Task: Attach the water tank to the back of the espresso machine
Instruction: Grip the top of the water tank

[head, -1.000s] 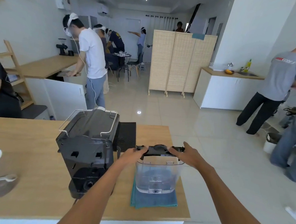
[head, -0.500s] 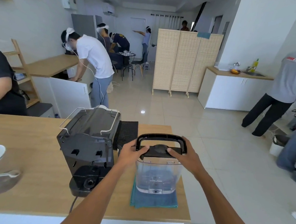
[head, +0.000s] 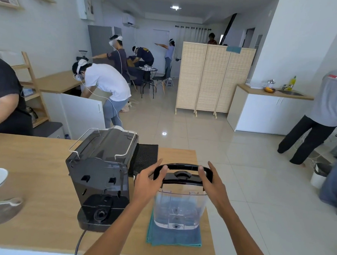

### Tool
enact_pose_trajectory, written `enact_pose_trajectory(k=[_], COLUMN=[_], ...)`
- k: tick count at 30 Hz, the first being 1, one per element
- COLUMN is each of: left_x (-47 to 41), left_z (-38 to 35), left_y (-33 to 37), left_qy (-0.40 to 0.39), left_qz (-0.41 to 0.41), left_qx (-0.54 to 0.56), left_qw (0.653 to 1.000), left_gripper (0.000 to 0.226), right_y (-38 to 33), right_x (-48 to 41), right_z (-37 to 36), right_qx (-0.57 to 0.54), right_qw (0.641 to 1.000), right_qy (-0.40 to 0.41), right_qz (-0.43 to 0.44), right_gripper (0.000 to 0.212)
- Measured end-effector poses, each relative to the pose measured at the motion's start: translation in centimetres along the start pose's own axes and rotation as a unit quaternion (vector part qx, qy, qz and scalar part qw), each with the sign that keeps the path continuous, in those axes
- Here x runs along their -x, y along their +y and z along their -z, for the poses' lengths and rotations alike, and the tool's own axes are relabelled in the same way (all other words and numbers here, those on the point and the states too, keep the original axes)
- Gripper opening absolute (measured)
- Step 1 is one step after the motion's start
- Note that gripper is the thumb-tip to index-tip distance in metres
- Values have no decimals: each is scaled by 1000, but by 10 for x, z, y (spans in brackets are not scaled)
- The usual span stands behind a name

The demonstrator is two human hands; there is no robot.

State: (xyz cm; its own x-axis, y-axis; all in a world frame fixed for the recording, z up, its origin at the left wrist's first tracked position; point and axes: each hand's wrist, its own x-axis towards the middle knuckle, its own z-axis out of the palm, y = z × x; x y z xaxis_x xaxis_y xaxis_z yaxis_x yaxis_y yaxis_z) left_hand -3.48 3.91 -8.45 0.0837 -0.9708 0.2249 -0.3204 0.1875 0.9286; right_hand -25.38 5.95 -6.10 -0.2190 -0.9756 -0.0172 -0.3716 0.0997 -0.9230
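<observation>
We've got the tank, not yet mounted

Our left hand point(head: 150, 182) and right hand point(head: 212, 184) grasp the clear plastic water tank point(head: 179, 205) at lower centre; black espresso machine point(head: 99, 174) waits beside.

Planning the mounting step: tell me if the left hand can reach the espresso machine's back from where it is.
Probably yes: the left hand is beside the espresso machine, whose back faces the person, nothing between; it now grips the tank handle.

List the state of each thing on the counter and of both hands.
water tank: upright on the towel, detached, handle raised
espresso machine: back facing the camera, tank bay empty
blue towel: flat under the tank
left hand: fingers on the handle
right hand: fingers on the handle
</observation>
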Motion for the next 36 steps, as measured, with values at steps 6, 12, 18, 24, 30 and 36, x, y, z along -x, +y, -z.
enact_pose_trajectory(k=[6,12,18,24,30,36], left_x=[2,4,8,14,25,31], left_z=[-19,-22,-22,-14,-10,-12], left_y=[5,7,11,4,-6,-28], left_qy=[70,55,33,-20,-35,-55], left_qz=[42,54,41,23,-28,-56], left_qx=[16,37,53,38,-17,-74], left_qw=[997,996,997,999,999,994], left_gripper=[54,54,48,50,56,71], right_y=[0,-2,3,19,41,61], right_x=[3,6,6,10,12,12], right_z=[-3,-3,-3,5,9,5], right_qx=[-49,-70,-95,-77,5,19], right_qw=[998,997,995,996,995,989], right_qy=[34,44,34,-31,-72,-100], right_qz=[2,6,6,21,69,103], right_gripper=[75,67,70,74,79,84])
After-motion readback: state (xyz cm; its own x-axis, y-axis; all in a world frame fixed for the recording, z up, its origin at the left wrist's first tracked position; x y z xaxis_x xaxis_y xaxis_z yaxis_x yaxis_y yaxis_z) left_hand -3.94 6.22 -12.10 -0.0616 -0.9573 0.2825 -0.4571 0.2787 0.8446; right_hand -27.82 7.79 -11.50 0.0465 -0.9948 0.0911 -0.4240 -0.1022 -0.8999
